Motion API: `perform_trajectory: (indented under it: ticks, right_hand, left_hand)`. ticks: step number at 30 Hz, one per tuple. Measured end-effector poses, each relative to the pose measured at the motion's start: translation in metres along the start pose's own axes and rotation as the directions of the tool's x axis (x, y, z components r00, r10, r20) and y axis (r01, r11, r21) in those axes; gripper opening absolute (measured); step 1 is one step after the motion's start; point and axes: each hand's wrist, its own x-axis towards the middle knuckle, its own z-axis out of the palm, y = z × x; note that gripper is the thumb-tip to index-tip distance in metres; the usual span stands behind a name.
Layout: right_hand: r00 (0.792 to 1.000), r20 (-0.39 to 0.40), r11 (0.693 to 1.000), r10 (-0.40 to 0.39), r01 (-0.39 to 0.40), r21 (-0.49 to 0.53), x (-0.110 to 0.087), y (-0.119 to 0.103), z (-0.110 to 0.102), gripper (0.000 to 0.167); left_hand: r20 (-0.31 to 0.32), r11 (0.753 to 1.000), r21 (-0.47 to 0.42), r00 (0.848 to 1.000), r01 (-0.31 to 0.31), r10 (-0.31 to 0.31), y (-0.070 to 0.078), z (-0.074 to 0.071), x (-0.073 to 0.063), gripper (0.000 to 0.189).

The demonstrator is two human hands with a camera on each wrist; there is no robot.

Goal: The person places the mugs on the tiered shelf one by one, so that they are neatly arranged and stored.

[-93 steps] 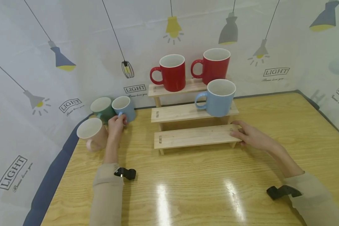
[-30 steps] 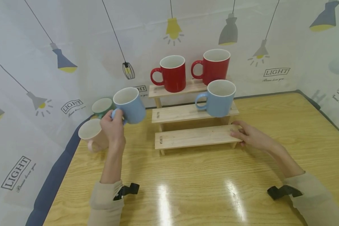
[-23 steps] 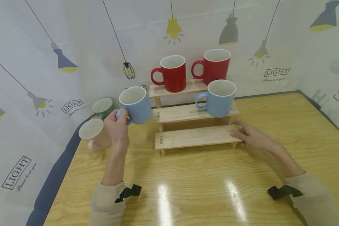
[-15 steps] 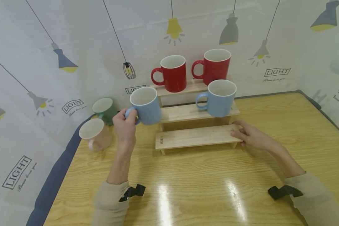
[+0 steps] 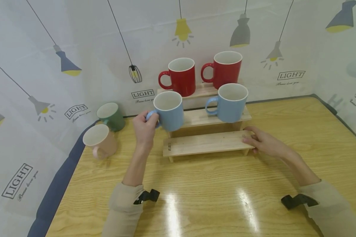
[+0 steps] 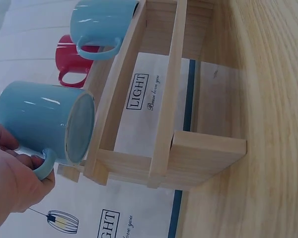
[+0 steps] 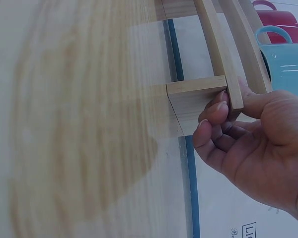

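The left hand (image 5: 145, 128) grips the held mug (image 5: 172, 113) by its handle (image 6: 47, 166). The held mug, blue and nearly upright, hangs to that hand's right, at the left end of the middle tier (image 5: 197, 117), whose long axis runs left to right; contact with the board cannot be judged. The right hand (image 5: 268, 143), farther off, grips the bottom tier's (image 5: 204, 144) right end. The shelved mug (image 5: 232, 105), also blue, stands rightward on the middle tier, handle toward the held mug. The left red mug (image 5: 183, 80) stands behind and above. The green mug (image 5: 115, 119) and pink mug (image 5: 107, 144) lie leftward.
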Motion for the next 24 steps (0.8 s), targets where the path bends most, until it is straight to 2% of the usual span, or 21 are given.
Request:
perform_trajectory:
  ticks: [11, 24]
  right_hand:
    - [1.0, 0.0, 1.0, 0.003, -0.003, 0.003, 0.001, 0.002, 0.0, 0.064]
    - [1.0, -0.001, 1.0, 0.004, -0.004, 0.001, 0.0, 0.0, 0.0, 0.064]
  left_hand:
    - [0.163, 1.0, -0.004, 0.986, 0.021, -0.021, -0.009, 0.011, 0.008, 0.03]
    - [0.259, 0.998, -0.029, 0.965, 0.049, -0.04, -0.021, 0.02, 0.018, 0.031]
